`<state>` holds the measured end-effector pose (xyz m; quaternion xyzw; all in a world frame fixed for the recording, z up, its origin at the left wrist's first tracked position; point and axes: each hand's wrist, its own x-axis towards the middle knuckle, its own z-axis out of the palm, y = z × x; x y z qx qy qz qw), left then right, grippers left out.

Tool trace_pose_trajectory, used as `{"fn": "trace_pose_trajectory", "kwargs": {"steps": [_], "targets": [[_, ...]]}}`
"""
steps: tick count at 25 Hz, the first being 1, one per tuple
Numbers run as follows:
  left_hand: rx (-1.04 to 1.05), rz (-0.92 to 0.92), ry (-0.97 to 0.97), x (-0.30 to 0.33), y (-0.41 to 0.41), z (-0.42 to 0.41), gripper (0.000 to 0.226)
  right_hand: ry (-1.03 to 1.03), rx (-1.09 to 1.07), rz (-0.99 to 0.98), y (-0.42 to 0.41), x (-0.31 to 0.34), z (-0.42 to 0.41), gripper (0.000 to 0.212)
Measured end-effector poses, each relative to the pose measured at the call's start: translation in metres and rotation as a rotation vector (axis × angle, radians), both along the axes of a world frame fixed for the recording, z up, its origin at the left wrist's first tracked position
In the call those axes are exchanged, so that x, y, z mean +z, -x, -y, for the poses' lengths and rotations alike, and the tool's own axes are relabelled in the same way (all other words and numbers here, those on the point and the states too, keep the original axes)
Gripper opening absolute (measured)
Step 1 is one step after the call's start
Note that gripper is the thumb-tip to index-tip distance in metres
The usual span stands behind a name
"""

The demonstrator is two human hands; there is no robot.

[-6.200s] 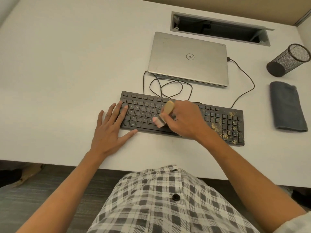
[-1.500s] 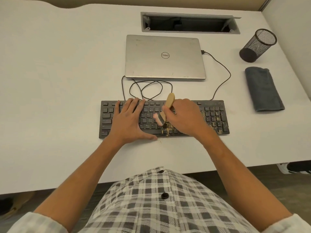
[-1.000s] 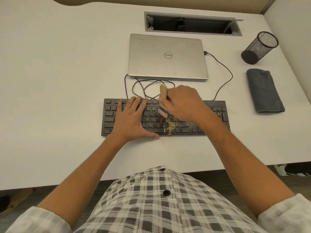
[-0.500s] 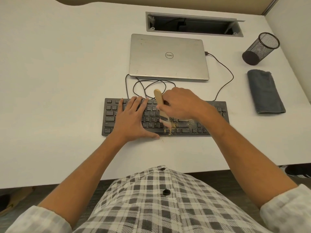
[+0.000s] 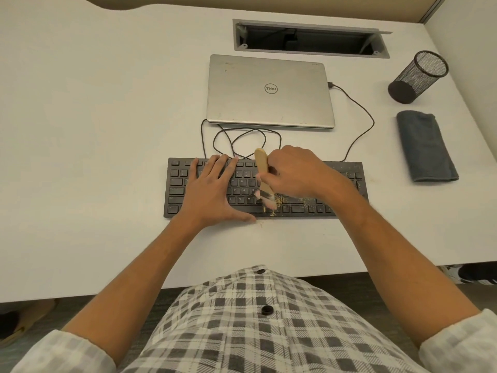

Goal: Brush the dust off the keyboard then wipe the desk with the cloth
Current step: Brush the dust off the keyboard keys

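Item: black keyboard (image 5: 185,184), lying flat on the white table (image 5: 94,130) in front of a closed silver Dell laptop (image 5: 270,90). We note yellowish dust (image 5: 293,200) along its lower rows. Left hand (image 5: 212,192): grip spread, fingers flat on the keys. Right hand (image 5: 293,170): grip curled round a wooden-handled brush (image 5: 263,173), bristles down on the keys. Folded grey cloth (image 5: 425,146): on the table well right of the keyboard, near a black mesh pen cup (image 5: 416,76).
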<state>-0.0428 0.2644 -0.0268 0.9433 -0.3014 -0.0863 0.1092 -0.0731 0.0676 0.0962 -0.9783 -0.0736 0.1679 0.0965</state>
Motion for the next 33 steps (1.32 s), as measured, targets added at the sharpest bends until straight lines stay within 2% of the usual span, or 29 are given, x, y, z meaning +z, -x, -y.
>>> {"fn": "trace_pose_trajectory", "kwargs": {"steps": [5, 8, 11, 14, 16, 18, 21, 25, 28, 31, 33], "targets": [[0.001, -0.005, -0.006, 0.001, 0.0, 0.001, 0.144, -0.08, -0.049, 0.134, 0.008, -0.011, -0.004, 0.041], [0.004, -0.011, -0.004, 0.002, 0.0, 0.0, 0.146, -0.076, -0.018, 0.077, 0.011, -0.013, -0.005, 0.045], [0.007, -0.022, 0.001, 0.002, 0.0, 0.001, 0.147, -0.078, -0.013, 0.145, 0.009, -0.009, -0.01, 0.043], [0.007, -0.016, 0.008, 0.003, 0.0, 0.001, 0.146, -0.014, 0.051, 0.044, 0.005, -0.004, -0.014, 0.041], [0.009, -0.023, 0.015, 0.003, 0.0, 0.0, 0.146, 0.0, 0.072, 0.066, 0.002, -0.003, -0.016, 0.041], [0.009, -0.025, 0.017, 0.003, 0.0, 0.001, 0.146, -0.013, 0.064, 0.103, 0.0, -0.006, -0.017, 0.039], [0.008, -0.012, 0.011, 0.003, 0.001, 0.001, 0.146, 0.022, 0.084, 0.044, 0.001, -0.008, -0.017, 0.042], [0.009, -0.014, 0.018, 0.002, 0.001, 0.001, 0.145, 0.011, 0.03, 0.117, 0.007, -0.006, -0.013, 0.042], [0.006, -0.01, 0.02, 0.002, 0.001, 0.0, 0.145, 0.041, 0.039, 0.043, 0.013, -0.007, -0.01, 0.043], [0.005, -0.01, 0.016, 0.003, 0.001, 0.001, 0.145, 0.02, 0.028, 0.1, 0.011, -0.005, -0.009, 0.044], [0.005, -0.012, 0.015, 0.003, 0.001, 0.001, 0.145, 0.031, 0.043, 0.062, 0.011, -0.003, -0.01, 0.043]]}}
